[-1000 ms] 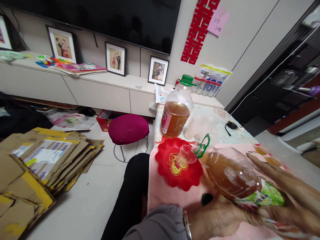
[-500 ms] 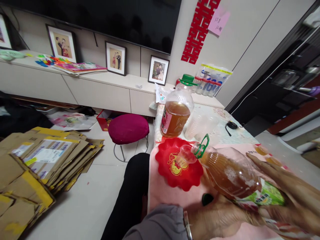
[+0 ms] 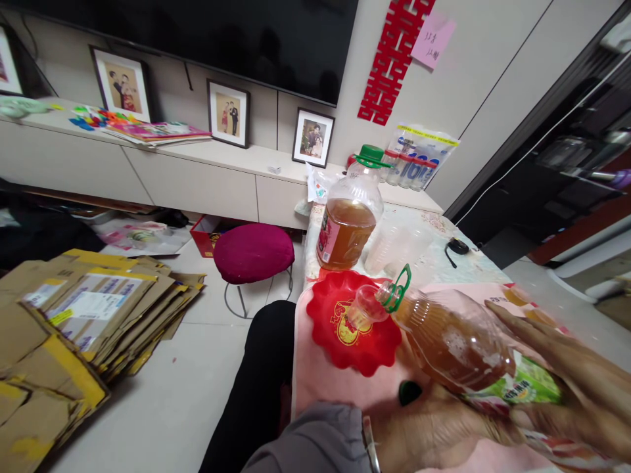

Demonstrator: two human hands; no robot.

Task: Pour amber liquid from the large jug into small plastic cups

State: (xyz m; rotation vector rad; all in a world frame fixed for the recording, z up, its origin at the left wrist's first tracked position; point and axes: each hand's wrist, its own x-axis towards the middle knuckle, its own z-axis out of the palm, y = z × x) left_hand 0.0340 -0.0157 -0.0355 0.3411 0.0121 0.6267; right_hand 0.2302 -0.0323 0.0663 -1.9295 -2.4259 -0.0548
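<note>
Closest to the wearer, below and right of the red tray (image 3: 340,341), the left hand (image 3: 434,430) is cupping the underside of a drink bottle (image 3: 453,341). The right hand (image 3: 576,387) is lying along the bottle's upper, labelled end. Its fingers (image 3: 532,325) are stretching over the plastic, so both hands are grasping this one bottle. The bottle is lying steeply tilted, amber liquid pooling along its lower side. Its open neck, ringed by a green carry loop, is pointing up-left over the tray. On the tray a small clear cup (image 3: 363,307) is sitting, and the bottle's mouth is meeting the cup's rim. Whether liquid is running cannot be told. Just below the tray's right edge, a green cap (image 3: 409,392) is lying on the pink-clothed worktop (image 3: 315,384), beside the left hand. Just behind the tray, a large jug (image 3: 350,223) of the same amber liquid is standing upright with its green lid on. A stack of clear cups (image 3: 399,246) is leaning to the jug's right. Left of the tray, off the worktop, a magenta stool (image 3: 254,253) is standing on the floor. Flattened cardboard boxes (image 3: 93,309) are piling up well left of it. Far behind the tray, a pack of bottles (image 3: 419,157) is resting against the wall.
</note>
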